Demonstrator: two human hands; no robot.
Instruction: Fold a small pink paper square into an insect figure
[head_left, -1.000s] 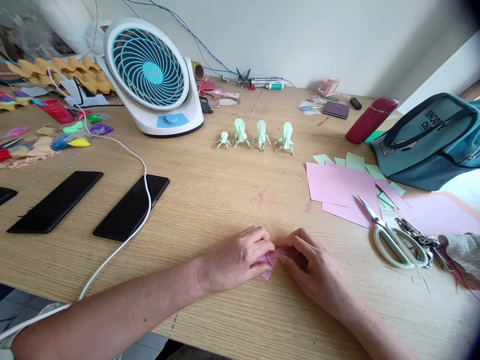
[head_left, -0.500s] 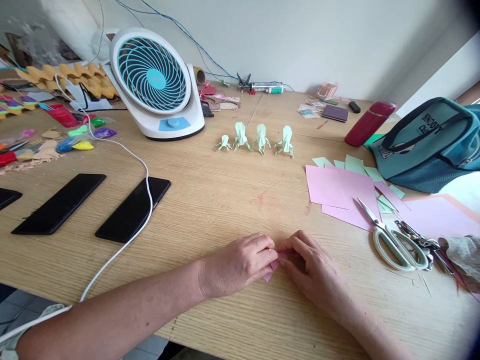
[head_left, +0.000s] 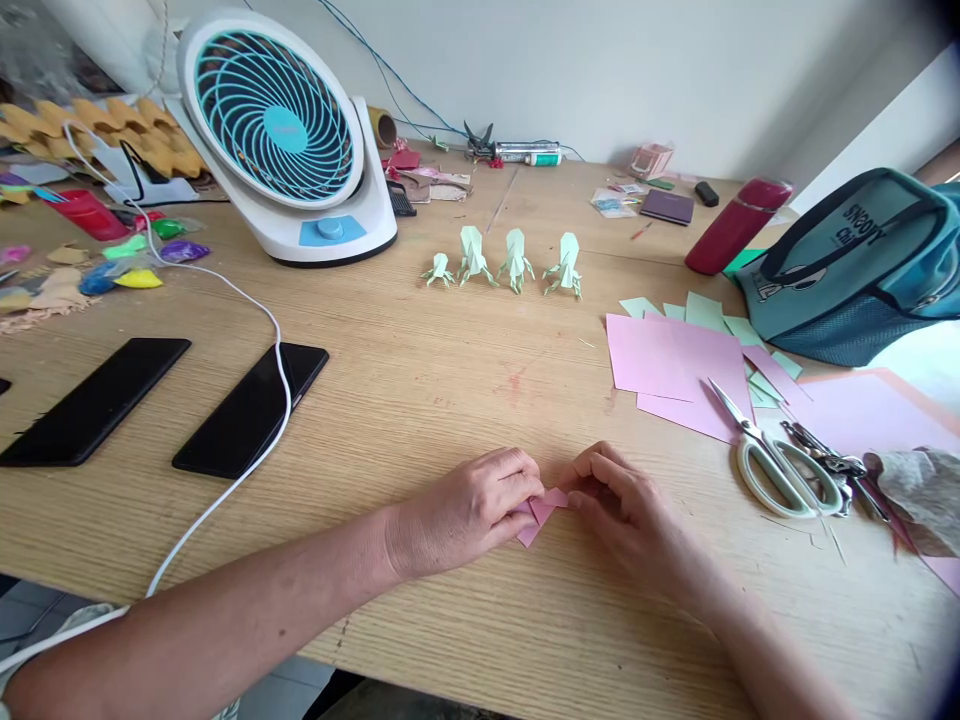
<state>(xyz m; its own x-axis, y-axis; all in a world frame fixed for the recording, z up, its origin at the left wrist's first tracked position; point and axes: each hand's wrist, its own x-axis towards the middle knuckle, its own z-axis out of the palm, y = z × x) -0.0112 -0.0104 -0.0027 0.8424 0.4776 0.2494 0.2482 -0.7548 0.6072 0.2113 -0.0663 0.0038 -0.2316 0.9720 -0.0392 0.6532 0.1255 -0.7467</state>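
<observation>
Head view: left hand (head_left: pixel 465 512), right hand (head_left: pixel 631 512) pinch one pink paper (head_left: pixel 541 510); four figures (head_left: pixel 515 262).

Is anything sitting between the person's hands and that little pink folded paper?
Nothing visible. The left hand and right hand both pinch the pink folded paper directly, on the table. The scissors lie off to the right, apart.
</observation>
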